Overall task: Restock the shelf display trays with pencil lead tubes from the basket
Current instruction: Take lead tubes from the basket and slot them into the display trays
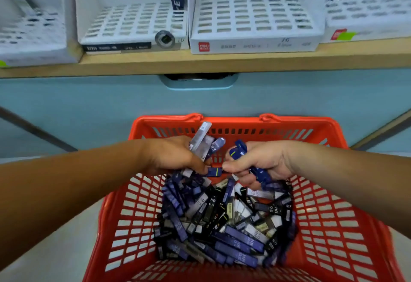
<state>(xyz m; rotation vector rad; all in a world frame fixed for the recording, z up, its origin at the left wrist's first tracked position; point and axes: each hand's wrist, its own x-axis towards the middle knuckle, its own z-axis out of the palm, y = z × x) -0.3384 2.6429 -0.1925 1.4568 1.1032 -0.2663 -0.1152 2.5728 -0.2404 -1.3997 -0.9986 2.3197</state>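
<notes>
- Grip state: we find the left grip (171, 157) clamped on a fan of mixed tubes (201, 139). The right grip (260, 163) is clamped on a bunch of blue tubes (239, 149). Both hang over the far half of the basket.
- Shelf (222, 63): it runs across the view, ahead of and above both grips.
- Display trays: the left-centre tray (133, 21) carries one standing blue tube, the right-centre tray (255, 14) one dark tube. Nearly all their slots are bare.
- Basket (333, 226): red, directly below the grips. The loose pile (222, 226) of lead tubes lies at all angles on its floor.
- Crosswise tube (213, 172): it lies between the two grips, long axis left to right. We cannot tell which grip carries it.
- Governing relation: the mixed tubes point up and away, toward the trays. We judge the left grip nearer the left-centre tray and the right grip nearer the right-centre tray. Each tube would have to be turned end-down to enter a slot.
</notes>
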